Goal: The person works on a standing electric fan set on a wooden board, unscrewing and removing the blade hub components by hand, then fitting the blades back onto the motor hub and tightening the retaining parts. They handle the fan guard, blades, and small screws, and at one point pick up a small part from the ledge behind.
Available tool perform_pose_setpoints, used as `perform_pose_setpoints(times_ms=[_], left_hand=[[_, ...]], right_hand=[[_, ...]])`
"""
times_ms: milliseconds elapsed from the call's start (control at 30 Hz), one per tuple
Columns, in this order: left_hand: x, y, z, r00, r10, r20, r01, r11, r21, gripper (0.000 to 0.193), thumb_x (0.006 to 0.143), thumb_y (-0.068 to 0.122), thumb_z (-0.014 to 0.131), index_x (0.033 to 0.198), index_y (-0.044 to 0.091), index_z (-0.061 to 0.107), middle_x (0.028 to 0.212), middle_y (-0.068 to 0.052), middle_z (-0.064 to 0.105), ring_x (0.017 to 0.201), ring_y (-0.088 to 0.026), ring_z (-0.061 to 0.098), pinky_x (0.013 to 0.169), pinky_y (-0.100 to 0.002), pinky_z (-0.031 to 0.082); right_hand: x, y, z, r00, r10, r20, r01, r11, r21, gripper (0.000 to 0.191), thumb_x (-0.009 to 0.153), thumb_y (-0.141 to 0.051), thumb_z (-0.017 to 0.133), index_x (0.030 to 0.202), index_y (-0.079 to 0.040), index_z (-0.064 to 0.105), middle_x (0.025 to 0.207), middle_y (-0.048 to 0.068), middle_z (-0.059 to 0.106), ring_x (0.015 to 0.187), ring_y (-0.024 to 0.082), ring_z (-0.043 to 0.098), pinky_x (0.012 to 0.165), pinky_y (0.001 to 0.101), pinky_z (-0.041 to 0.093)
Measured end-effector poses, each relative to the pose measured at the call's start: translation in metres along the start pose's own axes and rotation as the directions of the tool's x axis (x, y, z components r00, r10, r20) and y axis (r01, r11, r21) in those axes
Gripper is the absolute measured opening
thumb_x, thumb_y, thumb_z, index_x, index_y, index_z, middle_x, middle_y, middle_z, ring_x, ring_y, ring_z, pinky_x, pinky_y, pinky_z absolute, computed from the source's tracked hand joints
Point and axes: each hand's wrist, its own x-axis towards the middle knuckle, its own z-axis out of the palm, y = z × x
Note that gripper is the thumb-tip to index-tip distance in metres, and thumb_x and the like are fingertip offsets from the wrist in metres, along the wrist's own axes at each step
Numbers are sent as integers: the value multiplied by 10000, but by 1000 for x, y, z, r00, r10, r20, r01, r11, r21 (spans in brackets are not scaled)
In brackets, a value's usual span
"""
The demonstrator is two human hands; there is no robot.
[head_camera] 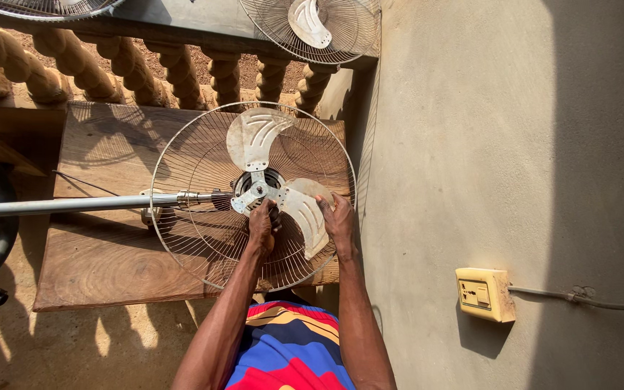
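Right now the fan (pixel 253 195) lies face up on a wooden table (pixel 102 263), its wire guard (pixel 182 238) open at the front and its metal pole (pixel 59 206) running off to the left. The left hand (pixel 261 225) is clenched around something at the hub (pixel 258 189); what it pinches is hidden. The right hand (pixel 339 222) grips the outer edge of a blade (pixel 305 217). By the look of it, the thin blades would flex and their edges could nick, so the hub is the firmer place to hold; the guard wires bend easily. I count 3 blades on this fan, 1 pole, 1 table, 2 more fans (pixel 310 27) on the ledge above, and 1 yellow socket (pixel 484 293) on the wall.
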Motion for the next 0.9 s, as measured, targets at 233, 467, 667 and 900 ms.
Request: perform_pose_setpoints(times_ms=[233, 467, 667, 900], left_hand=[[0, -1, 1, 1000, -15, -17, 14, 1000, -19, 284, 985, 369, 610, 864, 112, 620, 592, 53, 454, 509, -95, 418, 479, -286, 346], [-2, 2, 2, 997, -46, -63, 45, 999, -22, 281, 967, 385, 633, 883, 117, 622, 661, 57, 542, 581, -84, 513, 550, -271, 451], [-13, 16, 10, 998, -58, -25, 59, 997, 48, 338, 912, 433, 743, 767, 166, 594, 583, 89, 442, 481, -64, 379, 421, -254, 287], [-15, 27, 19, 998, -55, -3, 55, 992, 113, 328, 824, 393, 832, 684, 145, 669, 547, 64, 553, 423, -47, 411, 383, -253, 302]], right_hand=[[-5, -3, 1, 995, -86, -53, 85, 996, -14, 590, 936, -543, 661, 1036, 35, 725, 843, 182, 733, 752, 272, 712, 680, 421, 556], [-8, 8, 3, 997, -62, -54, 60, 997, -41, 595, 937, -555, 655, 1024, 29, 728, 839, 179, 724, 755, 287, 707, 683, 442, 556], [-2, 30, 14, 994, -57, -98, 40, 985, -165, 765, 940, -585, 691, 1218, 127, 650, 1079, 308, 695, 1004, 390, 694, 827, 500, 569], [-5, 12, 6, 999, 38, -25, -41, 990, -137, 688, 932, -583, 639, 1125, 77, 671, 947, 235, 704, 888, 325, 702, 778, 470, 572]])
